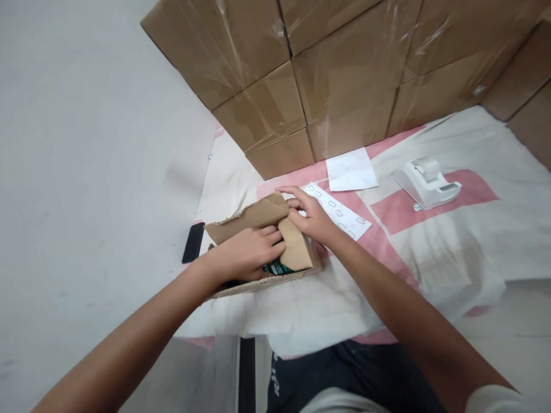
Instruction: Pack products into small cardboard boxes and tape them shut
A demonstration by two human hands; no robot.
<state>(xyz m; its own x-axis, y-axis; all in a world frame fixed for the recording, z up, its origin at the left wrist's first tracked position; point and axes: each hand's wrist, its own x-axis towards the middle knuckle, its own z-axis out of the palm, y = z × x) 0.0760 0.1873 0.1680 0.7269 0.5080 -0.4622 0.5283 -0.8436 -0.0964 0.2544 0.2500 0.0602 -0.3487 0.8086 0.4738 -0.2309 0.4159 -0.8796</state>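
An opened cardboard box point(247, 221) with rough, torn edges lies on the cloth-covered table. My left hand point(247, 252) reaches inside it, palm down, fingers stretched toward the inner flap point(295, 246); the thumb's tip is out of sight. Below those fingers shows a dark green printed item point(276, 267), mostly hidden in the box. At the box's far right corner, my right hand point(310, 217) grips the cardboard, with the index finger extended along the edge and the thumb on the flap.
Taped cardboard boxes point(344, 97) are stacked along the back. A white tape dispenser point(428, 183) stands at the right. Behind the open box lie a sheet with printed outlines point(344, 215) and a white paper point(352, 169). A black phone-like object point(193, 242) lies left, by the wall.
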